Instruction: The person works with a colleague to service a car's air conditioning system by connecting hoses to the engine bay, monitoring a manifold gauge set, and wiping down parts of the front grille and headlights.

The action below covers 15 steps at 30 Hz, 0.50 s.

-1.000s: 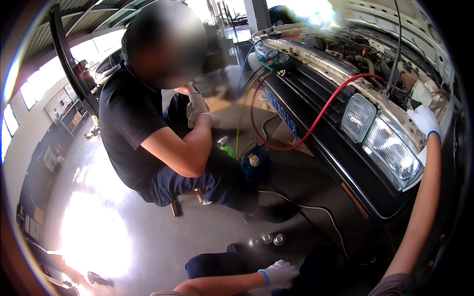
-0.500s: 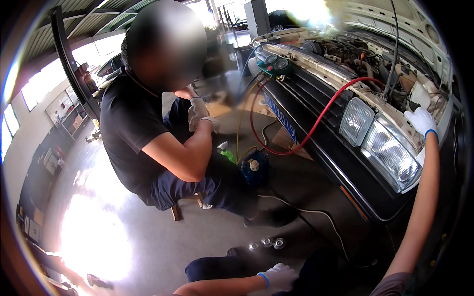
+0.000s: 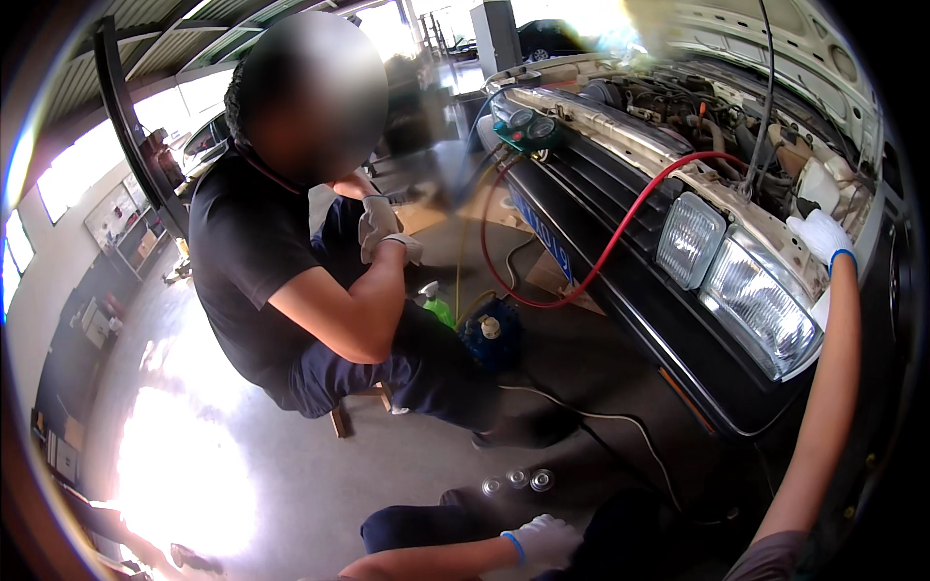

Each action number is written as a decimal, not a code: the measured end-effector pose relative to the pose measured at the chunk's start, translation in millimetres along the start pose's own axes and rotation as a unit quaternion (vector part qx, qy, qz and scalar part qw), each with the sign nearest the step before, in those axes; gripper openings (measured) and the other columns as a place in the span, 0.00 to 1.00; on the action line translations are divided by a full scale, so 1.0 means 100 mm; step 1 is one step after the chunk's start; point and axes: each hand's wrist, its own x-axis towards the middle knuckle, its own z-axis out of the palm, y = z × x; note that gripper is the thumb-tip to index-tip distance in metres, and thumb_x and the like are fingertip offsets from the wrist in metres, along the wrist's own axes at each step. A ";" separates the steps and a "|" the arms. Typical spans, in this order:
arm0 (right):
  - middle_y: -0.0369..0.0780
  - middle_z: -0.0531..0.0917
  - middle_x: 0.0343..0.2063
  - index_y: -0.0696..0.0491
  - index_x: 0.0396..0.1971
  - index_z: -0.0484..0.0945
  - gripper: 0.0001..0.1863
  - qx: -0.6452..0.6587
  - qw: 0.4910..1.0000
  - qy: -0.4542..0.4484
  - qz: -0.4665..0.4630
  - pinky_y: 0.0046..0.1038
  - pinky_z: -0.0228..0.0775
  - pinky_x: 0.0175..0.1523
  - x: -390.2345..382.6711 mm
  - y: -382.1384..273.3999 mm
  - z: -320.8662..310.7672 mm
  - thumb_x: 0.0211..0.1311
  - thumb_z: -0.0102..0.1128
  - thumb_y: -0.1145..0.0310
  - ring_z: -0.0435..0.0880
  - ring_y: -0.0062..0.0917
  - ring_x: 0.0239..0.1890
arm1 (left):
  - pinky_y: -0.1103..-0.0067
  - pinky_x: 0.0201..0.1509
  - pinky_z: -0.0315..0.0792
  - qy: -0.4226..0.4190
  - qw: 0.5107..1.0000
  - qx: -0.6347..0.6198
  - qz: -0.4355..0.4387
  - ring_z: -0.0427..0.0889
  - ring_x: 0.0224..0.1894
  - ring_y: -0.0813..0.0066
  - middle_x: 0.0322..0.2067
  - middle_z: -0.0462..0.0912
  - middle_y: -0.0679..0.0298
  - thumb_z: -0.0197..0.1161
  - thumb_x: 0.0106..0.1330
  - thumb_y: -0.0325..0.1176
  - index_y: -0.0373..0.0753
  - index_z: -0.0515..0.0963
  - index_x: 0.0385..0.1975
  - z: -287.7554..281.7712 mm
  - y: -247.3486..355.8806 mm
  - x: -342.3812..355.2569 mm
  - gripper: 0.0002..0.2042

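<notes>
My left hand (image 3: 544,540), in a white glove with a blue cuff, lies across my dark trouser leg at the bottom of the view. Its fingers look loosely laid out, with nothing visible in them. At the right, my right hand (image 3: 821,236), gloved the same way, rests on the car's front corner behind the headlight (image 3: 760,305). Its fingers reach toward the engine bay (image 3: 717,126), beside a small dark part (image 3: 806,206). I see nothing gripped there. Three small metal cans (image 3: 517,477) stand on the floor beyond my left hand.
A co-worker (image 3: 262,252) in a black shirt sits low at the left, gloved hands together. A green gauge set (image 3: 525,131) sits on the car's front, with a red hose (image 3: 620,247). A blue canister (image 3: 489,339), a spray bottle (image 3: 438,308) and cables (image 3: 620,418) are on the floor.
The whole view has shifted slightly, so the scene sits a little further left. Both my hands keep their places on my leg and the car.
</notes>
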 end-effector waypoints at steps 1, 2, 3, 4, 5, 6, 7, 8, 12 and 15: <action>0.65 0.88 0.54 0.67 0.52 0.88 0.41 0.025 0.999 -0.016 0.016 0.50 0.78 0.65 -0.03 0.03 -0.02 0.68 0.62 0.37 0.87 0.58 0.60 | 0.54 0.58 0.83 -0.025 0.999 -0.022 0.013 0.91 0.55 0.47 0.49 0.91 0.51 0.71 0.67 0.47 0.39 0.86 0.53 -0.03 -0.01 0.02 0.21; 0.64 0.87 0.55 0.66 0.53 0.88 0.41 0.050 0.998 -0.032 0.032 0.49 0.78 0.66 -0.06 0.07 -0.06 0.67 0.61 0.37 0.87 0.58 0.61 | 0.51 0.58 0.83 -0.050 0.998 -0.043 0.025 0.91 0.55 0.45 0.51 0.90 0.49 0.71 0.67 0.47 0.38 0.84 0.56 -0.02 -0.14 0.09 0.23; 0.64 0.87 0.57 0.66 0.54 0.88 0.41 0.055 0.997 -0.042 0.032 0.49 0.77 0.68 -0.10 0.02 -0.11 0.66 0.61 0.37 0.86 0.58 0.62 | 0.51 0.56 0.83 -0.001 0.999 -0.032 0.038 0.91 0.53 0.43 0.50 0.90 0.48 0.70 0.70 0.50 0.40 0.84 0.58 0.33 -0.43 0.24 0.25; 0.63 0.87 0.58 0.65 0.54 0.88 0.41 0.058 0.996 -0.047 0.039 0.48 0.76 0.70 -0.13 -0.05 -0.13 0.65 0.61 0.36 0.85 0.58 0.64 | 0.51 0.56 0.83 0.000 0.999 -0.021 0.040 0.91 0.53 0.43 0.50 0.90 0.48 0.70 0.70 0.50 0.40 0.84 0.58 0.32 -0.60 0.28 0.25; 0.62 0.86 0.61 0.64 0.55 0.88 0.42 0.048 0.996 -0.056 0.043 0.48 0.74 0.73 -0.24 -0.17 -0.23 0.65 0.59 0.36 0.84 0.57 0.67 | 0.51 0.56 0.83 -0.007 1.000 0.019 0.015 0.91 0.53 0.43 0.51 0.90 0.48 0.69 0.70 0.53 0.39 0.83 0.59 0.31 -0.70 0.25 0.26; 0.66 0.85 0.57 0.66 0.55 0.87 0.42 0.050 0.998 -0.015 0.027 0.53 0.76 0.70 -0.24 -0.12 -0.12 0.67 0.59 0.36 0.87 0.60 0.62 | 0.51 0.56 0.83 -0.016 0.998 0.058 -0.010 0.91 0.54 0.43 0.51 0.90 0.47 0.69 0.70 0.55 0.39 0.82 0.60 0.29 -0.71 0.22 0.28; 0.66 0.86 0.57 0.66 0.54 0.87 0.41 0.051 0.998 -0.020 0.037 0.53 0.76 0.69 -0.29 -0.19 -0.17 0.67 0.59 0.37 0.87 0.60 0.61 | 0.53 0.57 0.82 -0.068 0.996 0.032 -0.042 0.90 0.55 0.42 0.52 0.89 0.46 0.68 0.70 0.58 0.38 0.81 0.62 0.16 -0.69 0.20 0.31; 0.65 0.86 0.57 0.66 0.54 0.88 0.41 0.051 0.997 -0.025 0.046 0.54 0.77 0.69 -0.36 -0.27 -0.26 0.67 0.59 0.38 0.87 0.60 0.61 | 0.53 0.57 0.82 -0.069 0.996 0.042 -0.042 0.90 0.55 0.42 0.52 0.89 0.46 0.68 0.70 0.58 0.38 0.81 0.62 0.15 -0.74 0.25 0.31; 0.60 0.86 0.61 0.61 0.58 0.88 0.37 0.065 0.995 -0.043 0.064 0.51 0.77 0.71 -0.46 -0.35 -0.46 0.67 0.62 0.42 0.86 0.55 0.65 | 0.52 0.59 0.83 -0.012 0.999 -0.019 -0.029 0.90 0.56 0.42 0.51 0.90 0.47 0.68 0.67 0.56 0.41 0.83 0.60 0.32 -0.83 0.34 0.29; 0.59 0.88 0.57 0.61 0.55 0.89 0.30 0.082 0.994 0.005 0.065 0.51 0.80 0.67 -0.45 -0.33 -0.45 0.71 0.64 0.47 0.88 0.55 0.62 | 0.52 0.59 0.82 -0.019 0.999 -0.016 -0.029 0.90 0.56 0.42 0.52 0.90 0.46 0.67 0.68 0.58 0.41 0.83 0.61 0.34 -0.81 0.35 0.30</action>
